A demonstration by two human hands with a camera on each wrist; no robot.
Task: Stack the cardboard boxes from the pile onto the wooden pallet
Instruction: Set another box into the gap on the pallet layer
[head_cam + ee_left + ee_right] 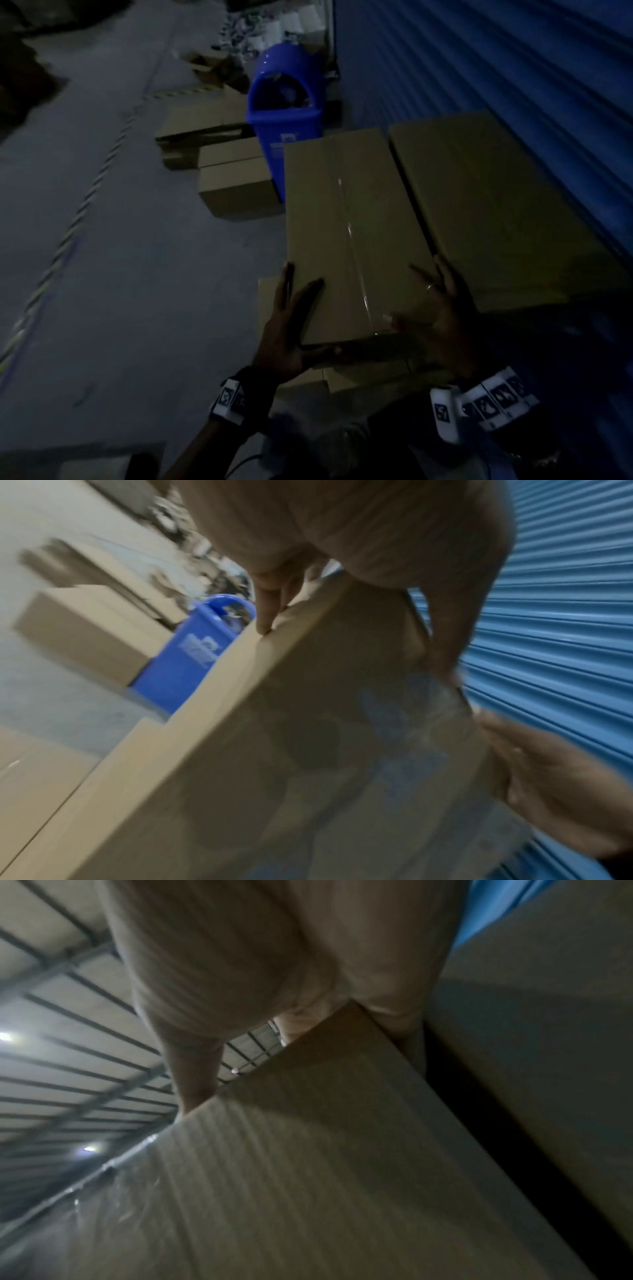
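A taped cardboard box [349, 222] lies in front of me on top of other boxes [270, 301]. My left hand [294, 325] is spread over its near left corner, fingers straight on the top and side, thumb along the near face. My right hand [435, 315] is spread over the near right corner, one finger down the gap beside it. A second box [479, 205] lies close on the right at the same height. The left wrist view shows the box [308, 737] with a fingertip [267, 615] on its edge. In the right wrist view the box [308, 1177] fills the frame. No pallet shows.
A blue ribbed shutter [513, 68] runs along the right behind the boxes. A blue bin [284, 113] stands just past the box's far left corner. More boxes [236, 185] sit on the grey floor left of the bin. A striped floor line [68, 236] crosses the left.
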